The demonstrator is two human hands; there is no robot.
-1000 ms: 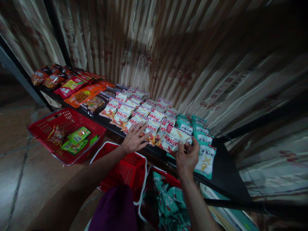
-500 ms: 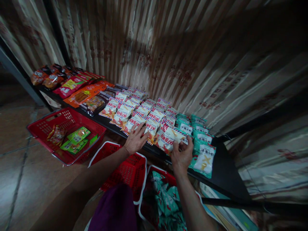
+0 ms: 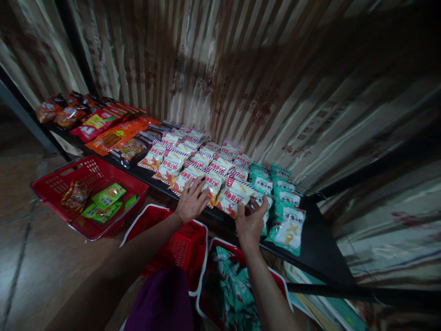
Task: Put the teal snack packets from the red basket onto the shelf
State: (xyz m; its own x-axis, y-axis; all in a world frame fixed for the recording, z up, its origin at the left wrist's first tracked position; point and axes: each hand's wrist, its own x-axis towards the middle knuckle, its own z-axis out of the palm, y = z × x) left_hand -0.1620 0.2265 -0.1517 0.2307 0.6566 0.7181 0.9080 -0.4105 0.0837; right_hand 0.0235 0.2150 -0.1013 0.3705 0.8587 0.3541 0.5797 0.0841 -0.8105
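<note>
My left hand [image 3: 192, 202] rests with fingers stretched over the front white snack bags with red lettering, touching a front bag [image 3: 186, 178]. At the right end of the white group, my right hand [image 3: 253, 223] has its thumb and fingers apart and curved. Its thumb is by the lower right edge of another white snack bag [image 3: 234, 195]. Partly behind its fingers lies a green-and-white snack bag [image 3: 263, 185]. One more green-and-white bag [image 3: 287, 227] lies flat at the front, right of that hand. Neither hand grips a bag.
A black shelf [image 3: 324, 250] holds the rows of bags, with orange and brown packs [image 3: 117, 133] at left. Below stand a red basket [image 3: 51, 188] with green packets, a middle red basket [image 3: 186, 243], and one holding green bags [image 3: 234, 285]. Striped sheeting [image 3: 213, 69] hangs behind.
The view has shifted slightly, so the shelf sits a little further left. My right hand has opened somewhat and drawn back from the front white bag; that bag lies flatter. The left hand stays in place.
</note>
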